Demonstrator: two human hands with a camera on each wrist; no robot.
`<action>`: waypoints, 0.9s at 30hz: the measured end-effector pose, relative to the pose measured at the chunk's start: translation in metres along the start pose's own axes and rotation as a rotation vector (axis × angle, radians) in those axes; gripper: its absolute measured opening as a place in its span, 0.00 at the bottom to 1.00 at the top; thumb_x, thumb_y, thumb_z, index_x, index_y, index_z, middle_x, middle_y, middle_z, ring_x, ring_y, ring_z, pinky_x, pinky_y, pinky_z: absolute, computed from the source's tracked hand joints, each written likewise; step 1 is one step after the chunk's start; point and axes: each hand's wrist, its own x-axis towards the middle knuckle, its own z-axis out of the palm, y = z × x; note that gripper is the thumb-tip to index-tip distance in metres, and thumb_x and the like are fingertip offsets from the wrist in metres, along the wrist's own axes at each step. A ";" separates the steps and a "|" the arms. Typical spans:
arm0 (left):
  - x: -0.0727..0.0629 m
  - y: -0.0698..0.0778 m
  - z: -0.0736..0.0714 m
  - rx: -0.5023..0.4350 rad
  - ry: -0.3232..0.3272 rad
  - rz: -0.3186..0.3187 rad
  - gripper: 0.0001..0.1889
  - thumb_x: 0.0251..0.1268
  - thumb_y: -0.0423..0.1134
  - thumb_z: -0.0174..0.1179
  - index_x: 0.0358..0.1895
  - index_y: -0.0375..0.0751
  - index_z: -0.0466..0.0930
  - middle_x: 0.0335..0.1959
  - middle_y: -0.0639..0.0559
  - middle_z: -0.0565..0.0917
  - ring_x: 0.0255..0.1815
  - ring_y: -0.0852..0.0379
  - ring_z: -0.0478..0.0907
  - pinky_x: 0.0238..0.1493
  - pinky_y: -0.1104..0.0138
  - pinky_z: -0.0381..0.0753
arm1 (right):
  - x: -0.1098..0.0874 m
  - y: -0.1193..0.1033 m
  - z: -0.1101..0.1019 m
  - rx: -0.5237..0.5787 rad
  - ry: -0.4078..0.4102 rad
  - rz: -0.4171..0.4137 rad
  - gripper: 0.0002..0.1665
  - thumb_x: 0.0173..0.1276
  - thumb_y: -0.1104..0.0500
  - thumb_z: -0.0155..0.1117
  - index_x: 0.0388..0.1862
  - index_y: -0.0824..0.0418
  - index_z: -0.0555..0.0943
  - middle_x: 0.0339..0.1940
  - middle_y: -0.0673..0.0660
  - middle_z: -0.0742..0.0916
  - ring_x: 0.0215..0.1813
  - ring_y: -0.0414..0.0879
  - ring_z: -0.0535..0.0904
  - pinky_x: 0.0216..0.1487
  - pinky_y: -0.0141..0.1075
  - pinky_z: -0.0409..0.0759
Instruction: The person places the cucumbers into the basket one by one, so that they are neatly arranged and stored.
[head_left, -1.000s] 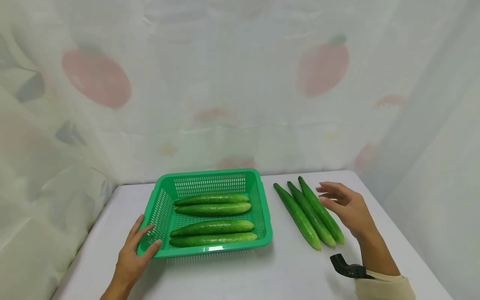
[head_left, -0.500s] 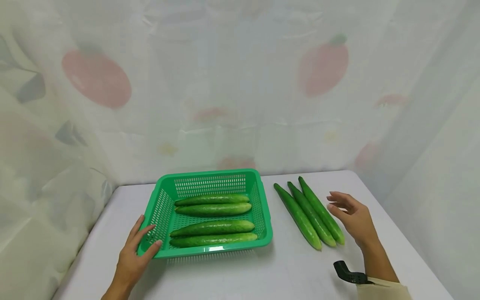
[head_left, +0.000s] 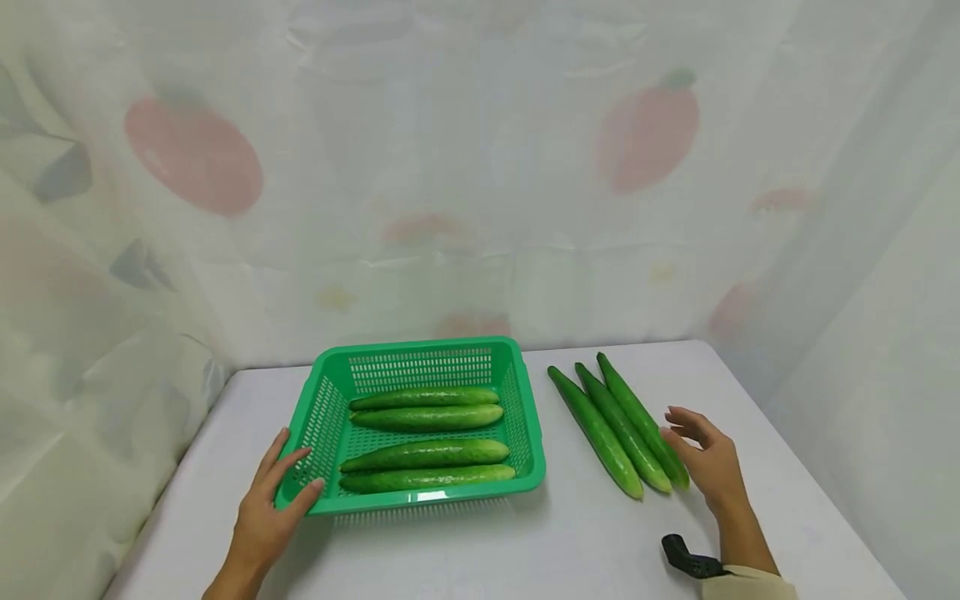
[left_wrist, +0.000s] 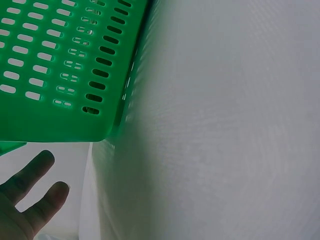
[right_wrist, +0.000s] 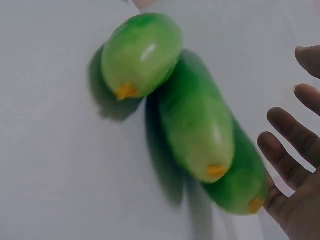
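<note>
My left hand (head_left: 264, 510) rests at the front left corner of a green plastic basket (head_left: 529, 442), its fingers spread over the rim. Two of those fingers (left_wrist: 34, 172) show straight below the rim in the left wrist view. Inside the basket several cucumbers (head_left: 427, 418) lie in two pairs. To its right, three more cucumbers (head_left: 597, 433) lie side by side, slanting, on the table. Just right of them my right hand (head_left: 708, 462) hovers with loosely bent fingers and holds nothing. In the right wrist view its fingers (right_wrist: 292, 157) are spread beside the pale cucumber ends (right_wrist: 200, 130).
A white-covered table (head_left: 480, 558) carries everything. Behind it hangs a pale curtain (head_left: 480, 167) with faded fruit prints, and similar sheets stand close at the left and right sides. A black strap mount (head_left: 693, 564) sits on my right wrist.
My right hand has drawn back toward the front of the table and slightly right, staying beside the three cucumbers. The left hand, basket and cucumbers have stayed put.
</note>
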 end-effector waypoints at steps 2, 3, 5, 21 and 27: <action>0.000 0.000 0.000 0.000 -0.002 -0.003 0.26 0.65 0.39 0.64 0.66 0.40 0.71 0.77 0.58 0.49 0.75 0.56 0.43 0.61 0.35 0.54 | -0.002 0.003 0.002 0.011 -0.019 0.020 0.28 0.70 0.49 0.63 0.64 0.62 0.74 0.56 0.60 0.81 0.52 0.41 0.75 0.48 0.31 0.70; 0.000 0.000 -0.001 -0.001 -0.004 -0.007 0.27 0.65 0.39 0.64 0.66 0.40 0.71 0.77 0.59 0.49 0.75 0.56 0.43 0.61 0.35 0.53 | -0.002 0.005 0.002 0.016 -0.030 0.027 0.29 0.70 0.50 0.63 0.64 0.63 0.74 0.57 0.61 0.80 0.53 0.43 0.74 0.48 0.31 0.70; 0.000 0.001 -0.001 -0.003 -0.008 -0.014 0.27 0.65 0.40 0.64 0.66 0.41 0.71 0.77 0.59 0.48 0.75 0.57 0.42 0.61 0.36 0.53 | -0.003 0.008 0.004 0.023 -0.042 0.055 0.30 0.69 0.49 0.64 0.65 0.63 0.73 0.58 0.62 0.80 0.53 0.46 0.74 0.47 0.29 0.71; 0.001 0.001 -0.002 0.001 -0.017 -0.026 0.27 0.66 0.41 0.64 0.67 0.43 0.70 0.77 0.62 0.47 0.75 0.57 0.42 0.63 0.39 0.51 | -0.004 0.020 0.014 -0.080 -0.068 0.058 0.28 0.69 0.54 0.65 0.63 0.66 0.74 0.58 0.70 0.78 0.57 0.65 0.73 0.55 0.55 0.70; 0.001 0.001 -0.002 0.004 -0.014 -0.018 0.27 0.66 0.40 0.64 0.67 0.42 0.70 0.77 0.60 0.48 0.75 0.58 0.42 0.63 0.39 0.52 | -0.003 0.018 0.014 -0.147 -0.045 0.092 0.28 0.68 0.54 0.65 0.63 0.66 0.73 0.58 0.71 0.78 0.57 0.67 0.73 0.53 0.58 0.71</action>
